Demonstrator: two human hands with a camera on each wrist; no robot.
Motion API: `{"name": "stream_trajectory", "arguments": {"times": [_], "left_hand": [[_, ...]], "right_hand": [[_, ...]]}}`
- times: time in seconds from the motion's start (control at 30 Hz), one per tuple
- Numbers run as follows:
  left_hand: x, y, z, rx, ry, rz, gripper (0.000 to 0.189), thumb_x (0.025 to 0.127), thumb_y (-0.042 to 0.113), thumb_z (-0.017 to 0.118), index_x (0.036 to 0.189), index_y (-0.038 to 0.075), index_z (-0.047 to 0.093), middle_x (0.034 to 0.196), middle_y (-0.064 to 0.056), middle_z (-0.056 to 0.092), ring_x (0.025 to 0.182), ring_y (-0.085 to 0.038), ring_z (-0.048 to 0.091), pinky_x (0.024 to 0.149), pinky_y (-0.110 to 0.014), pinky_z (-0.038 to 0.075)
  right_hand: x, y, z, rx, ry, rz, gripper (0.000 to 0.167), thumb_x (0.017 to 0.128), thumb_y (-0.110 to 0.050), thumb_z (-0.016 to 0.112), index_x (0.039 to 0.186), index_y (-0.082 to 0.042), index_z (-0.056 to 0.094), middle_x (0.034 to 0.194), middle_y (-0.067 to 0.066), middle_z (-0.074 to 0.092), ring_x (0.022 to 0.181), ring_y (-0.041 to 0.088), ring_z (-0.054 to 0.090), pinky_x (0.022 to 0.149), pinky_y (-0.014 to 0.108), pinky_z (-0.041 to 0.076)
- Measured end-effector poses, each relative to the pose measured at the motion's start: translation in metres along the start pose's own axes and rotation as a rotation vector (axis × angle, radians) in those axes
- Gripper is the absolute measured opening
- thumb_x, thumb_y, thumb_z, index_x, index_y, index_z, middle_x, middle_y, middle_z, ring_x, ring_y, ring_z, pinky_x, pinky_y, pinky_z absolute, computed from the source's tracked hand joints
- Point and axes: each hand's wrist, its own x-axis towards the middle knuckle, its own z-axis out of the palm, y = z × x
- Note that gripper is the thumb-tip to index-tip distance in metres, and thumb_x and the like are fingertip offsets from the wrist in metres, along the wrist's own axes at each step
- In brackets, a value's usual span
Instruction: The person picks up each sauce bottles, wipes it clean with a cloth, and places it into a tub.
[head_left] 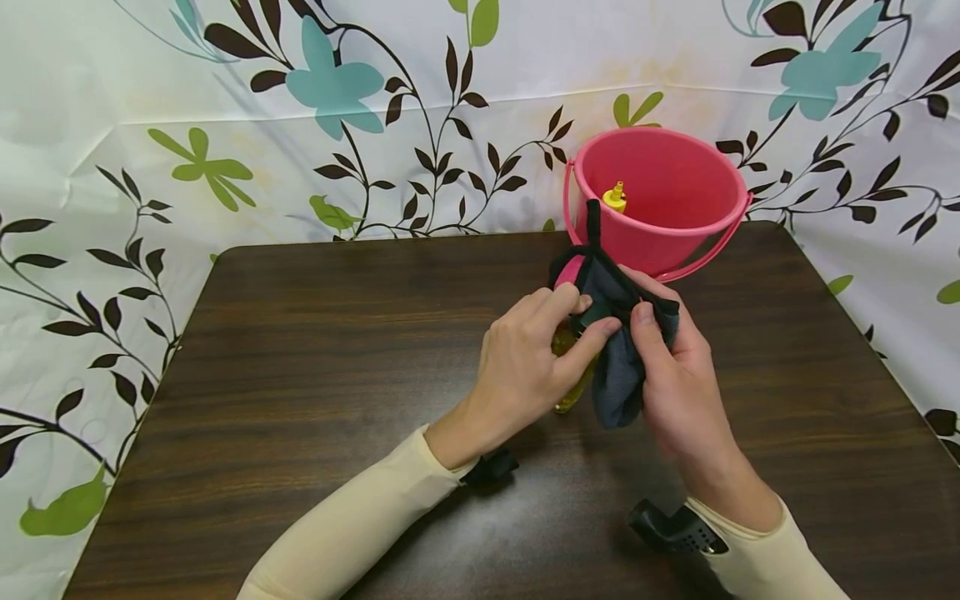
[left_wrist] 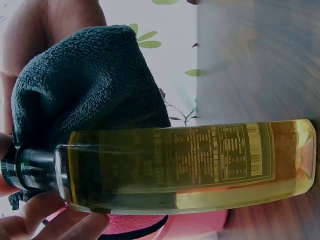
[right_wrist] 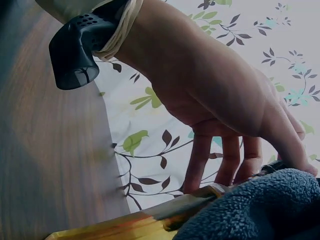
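My left hand [head_left: 528, 354] has its fingers and thumb around the neck of a clear bottle of yellow liquid [left_wrist: 195, 170]. The bottle stands upright, with a dark cap [left_wrist: 9, 167] and a printed label on its side. Against its right side my right hand [head_left: 686, 375] holds a grey-blue fluffy cloth [head_left: 618, 392], pinched between thumb and fingers. Dark edging and a loop run along the cloth, and a pink part shows at its far left. In the head view, the hands and cloth hide most of the bottle. The right wrist view catches the left hand [right_wrist: 215, 90].
Behind the hands is a pink bucket [head_left: 667, 242] with its handle hanging forward. A yellow nozzle top [head_left: 615, 197] shows inside it. The dark wood-grain table [head_left: 337, 350] meets a leaf-patterned curtain [head_left: 465, 167] at the back.
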Motion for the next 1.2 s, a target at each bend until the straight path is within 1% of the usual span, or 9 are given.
{"name": "stream_trajectory", "arguments": {"times": [0.17,0.33,0.4,0.47,0.57,0.67,0.83,1.07,1.2], "left_hand": [[0.0,0.0,0.0,0.0,0.0,0.002,0.028,0.098,0.038,0.075,0.093,0.015,0.06,0.075,0.0,0.056,0.067,-0.009,0.049,0.056,-0.022,0.036],[0.0,-0.001,0.0,-0.005,0.008,0.008,0.027,0.098,0.037,0.076,0.094,0.015,0.061,0.074,0.0,0.056,0.066,-0.008,0.049,0.056,-0.022,0.035],[-0.001,-0.001,0.0,-0.013,0.01,0.012,0.026,0.098,0.036,0.076,0.095,0.014,0.062,0.075,0.0,0.057,0.066,-0.009,0.05,0.056,-0.022,0.036],[-0.001,-0.001,0.0,-0.018,0.01,0.016,0.025,0.098,0.036,0.076,0.096,0.014,0.063,0.076,0.0,0.058,0.065,-0.009,0.05,0.056,-0.021,0.036],[-0.001,-0.001,0.0,-0.027,0.006,0.021,0.024,0.098,0.035,0.075,0.097,0.013,0.063,0.077,0.0,0.06,0.067,-0.01,0.052,0.057,-0.021,0.038],[-0.001,-0.002,0.0,-0.039,0.002,0.025,0.024,0.098,0.034,0.075,0.098,0.013,0.063,0.079,0.0,0.061,0.068,-0.011,0.053,0.058,-0.021,0.039],[-0.002,-0.003,0.001,-0.045,0.011,0.036,0.023,0.099,0.032,0.074,0.098,0.012,0.064,0.08,-0.001,0.062,0.07,-0.011,0.054,0.059,-0.021,0.041],[-0.003,-0.003,0.001,-0.043,0.009,0.046,0.022,0.099,0.031,0.074,0.099,0.012,0.063,0.079,-0.001,0.059,0.069,-0.01,0.052,0.059,-0.021,0.039],[-0.004,-0.002,0.002,-0.038,0.013,0.053,0.023,0.099,0.031,0.074,0.099,0.012,0.062,0.079,-0.001,0.059,0.069,-0.01,0.051,0.059,-0.021,0.039]], "right_hand": [[0.001,0.003,0.004,0.027,0.009,-0.011,0.043,0.114,-0.027,0.045,0.156,-0.02,0.051,0.142,0.008,0.055,0.121,0.025,0.057,0.094,0.025,0.054],[0.0,0.009,0.008,0.054,0.017,-0.027,0.042,0.114,-0.026,0.043,0.155,-0.019,0.05,0.145,0.007,0.053,0.128,0.027,0.051,0.099,0.026,0.052],[0.0,0.012,0.009,0.056,0.027,-0.029,0.042,0.114,-0.026,0.043,0.155,-0.019,0.051,0.145,0.006,0.053,0.128,0.026,0.051,0.099,0.025,0.051],[0.0,0.016,0.01,0.06,0.036,-0.025,0.041,0.114,-0.026,0.043,0.154,-0.019,0.051,0.142,0.005,0.055,0.126,0.024,0.053,0.098,0.025,0.052],[0.001,0.023,0.012,0.074,0.06,-0.007,0.038,0.114,-0.028,0.043,0.149,-0.017,0.054,0.133,0.002,0.06,0.117,0.019,0.058,0.094,0.022,0.054],[0.001,0.031,0.013,0.094,0.077,0.001,0.037,0.115,-0.029,0.043,0.148,-0.016,0.054,0.129,0.001,0.061,0.113,0.015,0.059,0.092,0.021,0.055],[0.002,0.04,0.012,0.071,0.066,0.011,0.04,0.114,-0.029,0.044,0.152,-0.018,0.051,0.135,0.001,0.059,0.116,0.017,0.058,0.094,0.022,0.054],[0.003,0.048,0.011,0.056,0.054,0.009,0.042,0.114,-0.027,0.045,0.155,-0.019,0.048,0.139,0.001,0.057,0.121,0.019,0.057,0.097,0.023,0.053],[0.002,0.052,0.009,0.052,0.047,0.046,0.042,0.114,-0.03,0.043,0.154,-0.019,0.046,0.14,0.0,0.056,0.125,0.018,0.055,0.098,0.021,0.053]]}}
